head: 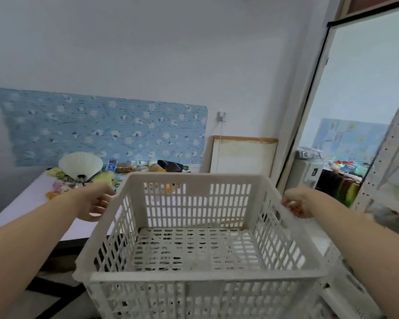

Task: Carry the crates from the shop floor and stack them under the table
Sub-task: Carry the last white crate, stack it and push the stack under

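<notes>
- I hold the empty white crate (194, 238) up at chest height, facing the table (28, 203), one hand on each side wall so it rides level.
- My left hand (95, 201) curls its fingers onto the crate's left rim near the far corner.
- My right hand (297, 203) is closed over the right rim opposite, balancing the load.
- A fan (80, 165) and clutter crowd the table's far edge; likely why crates go underneath.

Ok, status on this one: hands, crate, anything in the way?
Left hand and right hand grip the side rims of the white crate. Crate empty, held up level. Cluttered table ahead-left.
</notes>
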A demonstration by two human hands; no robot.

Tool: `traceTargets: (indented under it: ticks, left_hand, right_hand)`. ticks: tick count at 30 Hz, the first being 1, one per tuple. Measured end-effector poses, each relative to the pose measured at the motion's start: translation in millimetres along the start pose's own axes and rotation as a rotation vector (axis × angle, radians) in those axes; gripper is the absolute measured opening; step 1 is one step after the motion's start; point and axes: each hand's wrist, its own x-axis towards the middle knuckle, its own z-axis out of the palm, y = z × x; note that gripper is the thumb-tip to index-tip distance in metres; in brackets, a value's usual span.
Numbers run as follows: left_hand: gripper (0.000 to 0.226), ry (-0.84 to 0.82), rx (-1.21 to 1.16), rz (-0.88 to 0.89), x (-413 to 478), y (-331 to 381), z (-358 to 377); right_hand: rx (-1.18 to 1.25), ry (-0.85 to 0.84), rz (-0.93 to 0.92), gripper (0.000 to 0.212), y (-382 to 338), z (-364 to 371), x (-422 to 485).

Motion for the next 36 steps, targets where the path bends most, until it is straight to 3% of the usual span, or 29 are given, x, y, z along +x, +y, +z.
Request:
traceTargets:
  ticks: [2, 7, 17, 21, 27, 36]
  left_hand:
    - [0.016, -0.001, -0.006, -0.021, 29.5, 10.9, -0.6]
    - [0.011, 0.007, 0.012, -0.089, 107.1, 35.4, 5.8]
    - [0.012, 0.101, 0.027, -0.269, 216.1, 33.4, 39.6]
    - [0.01, 0.15, -0.014, -0.295, 224.4, 38.4, 49.7]
    - [0.012, 0.221, -0.001, -0.33, 214.6, 39.8, 62.2]
    - [0.017, 0.401, -0.069, -0.332, 191.4, 17.5, 57.3]
  right_hand:
    - [-0.012, -0.018, 0.017, 0.017, -17.3, 11.8, 36.5]
    - [-0.067, -0.053, 0.014, 0.006, -53.9, 40.5, 117.8]
    - [-0.119, -0.147, -0.011, 0.011, -89.2, 94.9, 270.8]
    - [-0.228, -0.24, -0.137, 0.009, -111.8, 91.2, 308.2]
    - [-0.375, -0.522, -0.085, 0.011, -126.9, 80.2, 330.5]
    - [-0.514, -0.577, -0.111, 0.023, -135.2, 85.2, 321.5]
